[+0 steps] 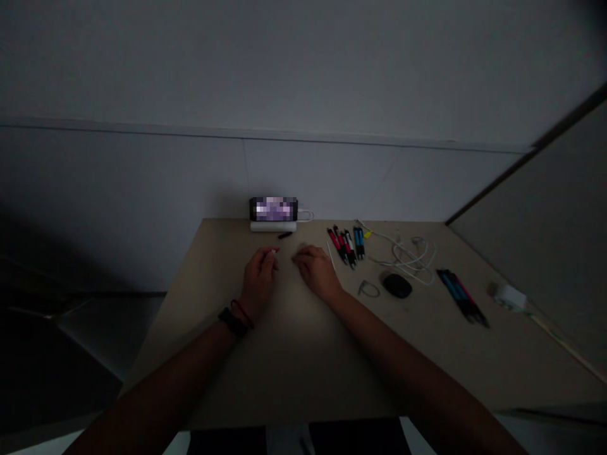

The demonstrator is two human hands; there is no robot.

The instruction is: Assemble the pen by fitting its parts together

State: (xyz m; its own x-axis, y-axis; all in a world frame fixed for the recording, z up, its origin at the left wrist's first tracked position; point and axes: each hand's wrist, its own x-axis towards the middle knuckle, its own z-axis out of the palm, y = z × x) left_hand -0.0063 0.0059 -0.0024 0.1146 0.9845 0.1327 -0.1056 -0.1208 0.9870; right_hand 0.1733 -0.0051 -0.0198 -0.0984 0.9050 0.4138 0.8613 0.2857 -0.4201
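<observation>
One reddish piece [274, 251] in left hand [258, 273]

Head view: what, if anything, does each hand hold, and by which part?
Left hand pinches a small red-and-white piece, gripped part unclear; right hand: cannot be told.

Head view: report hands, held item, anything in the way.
Left hand pinching small red-and-white piece. Right hand curled, contents unclear. Small black piece on desk, just beyond the hands.
</observation>
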